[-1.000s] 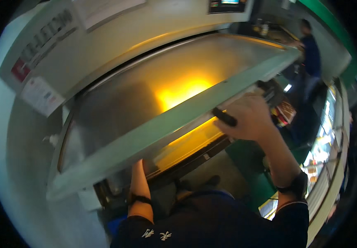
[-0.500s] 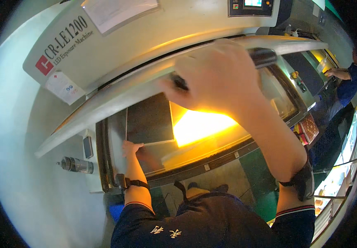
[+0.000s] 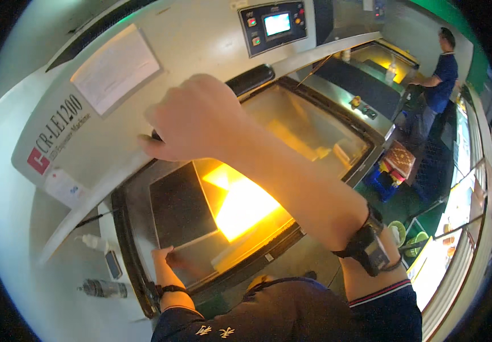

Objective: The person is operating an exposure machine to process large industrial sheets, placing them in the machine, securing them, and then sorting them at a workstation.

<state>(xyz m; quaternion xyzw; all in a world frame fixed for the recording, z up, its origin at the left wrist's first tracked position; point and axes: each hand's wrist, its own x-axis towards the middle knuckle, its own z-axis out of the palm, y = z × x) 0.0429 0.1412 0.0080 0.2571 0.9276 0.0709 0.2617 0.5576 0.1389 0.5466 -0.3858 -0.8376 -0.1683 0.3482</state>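
My right hand (image 3: 197,117) is wrapped round the black bar handle (image 3: 251,78) on the raised lid (image 3: 89,199) of a large pale exposure machine. My left hand (image 3: 162,257) lies at the near left corner of a flat dark panel (image 3: 180,204) on the glass bed (image 3: 203,263). Its thumb is stretched along the panel's near edge, apart from the fingers. Bright yellow light (image 3: 246,211) glows from the bed beside the panel. My right forearm crosses over the bed and hides part of it.
A control box (image 3: 273,27) with a lit screen is above the handle. At left are a phone (image 3: 113,265), a dark bottle (image 3: 104,288) and a white bottle (image 3: 95,243). A co-worker (image 3: 442,77) stands at another bed, far right. A patterned stool (image 3: 397,161) stands nearer.
My view has turned to the right, bringing the control box and co-worker further in. The lid looks higher over the bed, my right hand still on its handle. My left hand stays at the panel's corner.
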